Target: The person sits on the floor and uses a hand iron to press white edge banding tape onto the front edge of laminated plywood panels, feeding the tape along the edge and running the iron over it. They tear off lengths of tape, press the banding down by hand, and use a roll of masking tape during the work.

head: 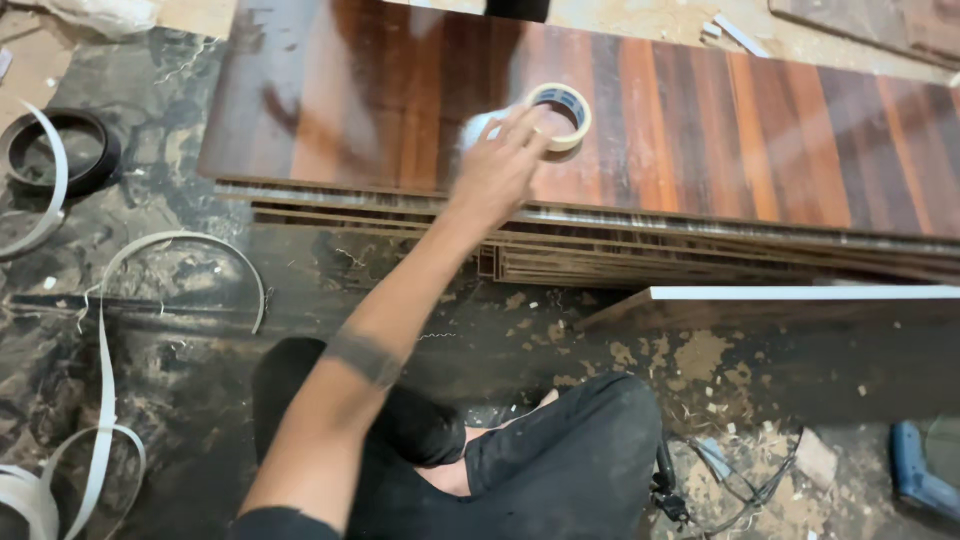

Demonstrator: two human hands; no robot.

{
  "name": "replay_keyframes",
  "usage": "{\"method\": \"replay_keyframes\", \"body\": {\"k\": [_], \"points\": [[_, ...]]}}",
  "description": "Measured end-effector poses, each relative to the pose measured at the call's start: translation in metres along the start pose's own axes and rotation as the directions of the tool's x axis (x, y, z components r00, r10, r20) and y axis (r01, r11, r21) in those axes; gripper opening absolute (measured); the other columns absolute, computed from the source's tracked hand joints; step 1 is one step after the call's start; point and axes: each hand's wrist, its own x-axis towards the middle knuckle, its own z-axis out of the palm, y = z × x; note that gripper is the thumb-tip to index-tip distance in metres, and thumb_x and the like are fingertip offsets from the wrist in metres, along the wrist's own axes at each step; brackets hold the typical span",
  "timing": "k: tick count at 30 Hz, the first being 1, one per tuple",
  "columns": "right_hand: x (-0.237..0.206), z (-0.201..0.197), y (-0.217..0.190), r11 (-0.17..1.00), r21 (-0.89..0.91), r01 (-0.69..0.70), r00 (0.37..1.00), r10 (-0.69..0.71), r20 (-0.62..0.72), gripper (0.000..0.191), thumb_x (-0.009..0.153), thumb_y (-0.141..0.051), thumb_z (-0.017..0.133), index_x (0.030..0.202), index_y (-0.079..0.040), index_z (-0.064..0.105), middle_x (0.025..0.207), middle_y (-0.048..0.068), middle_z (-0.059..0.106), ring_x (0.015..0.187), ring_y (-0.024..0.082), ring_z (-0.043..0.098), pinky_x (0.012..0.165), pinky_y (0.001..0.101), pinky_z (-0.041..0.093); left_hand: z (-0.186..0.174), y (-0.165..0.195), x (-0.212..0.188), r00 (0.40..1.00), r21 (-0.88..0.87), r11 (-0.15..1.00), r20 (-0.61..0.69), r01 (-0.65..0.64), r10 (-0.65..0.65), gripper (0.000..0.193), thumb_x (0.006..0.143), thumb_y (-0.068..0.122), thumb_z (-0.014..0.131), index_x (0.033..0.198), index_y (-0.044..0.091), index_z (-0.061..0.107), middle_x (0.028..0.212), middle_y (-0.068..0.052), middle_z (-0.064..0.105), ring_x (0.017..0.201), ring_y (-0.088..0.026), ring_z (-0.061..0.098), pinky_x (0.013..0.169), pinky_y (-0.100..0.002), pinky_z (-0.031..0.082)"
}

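My left hand reaches forward over a long, glossy, brown-striped laminated board. Its fingers close on the near rim of a roll of pale adhesive tape, which rests on the board's top face. A blurred whitish patch shows just left of the fingers; I cannot tell what it is. A dark band circles the forearm. My right hand is out of view. My legs in black trousers are folded on the floor below.
The board tops a stack of similar panels. A white-edged panel lies lower right. Loose white edge-banding strips and a black ring lie on the left. A blue power tool, a black cable and sawdust cover the floor at right.
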Motion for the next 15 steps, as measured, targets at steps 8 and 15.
{"method": "replay_keyframes", "body": {"k": [8,15], "points": [[0.01,-0.042,0.001,0.989,-0.147,-0.026,0.992,0.007,-0.128,0.039,0.087,-0.028,0.073,0.123,-0.014,0.068,0.108,0.012,0.078,0.1,0.027,0.076,0.086,0.0375,0.058,0.024,0.01,0.004,0.992,-0.035,0.997,0.106,0.066,-0.062,0.032,0.084,0.0,0.066,0.115,0.007,0.066,0.114,-0.012,0.069,0.111,-0.032,0.065,0.086,-0.048,0.051],[-0.036,-0.091,-0.079,0.54,0.192,0.819,0.515,-0.547,-0.661,0.051,0.084,-0.007,0.072,0.134,-0.006,0.058,0.124,0.012,0.069,0.11,0.024,0.07,0.092,0.0347,0.055,-0.027,0.111,-0.14,0.812,-0.776,0.24,0.549,0.583,-0.199,0.028,0.1,0.019,0.063,0.121,0.001,0.068,0.106,-0.011,0.074,0.093,-0.018,0.07,0.084,-0.033,0.055]]}}
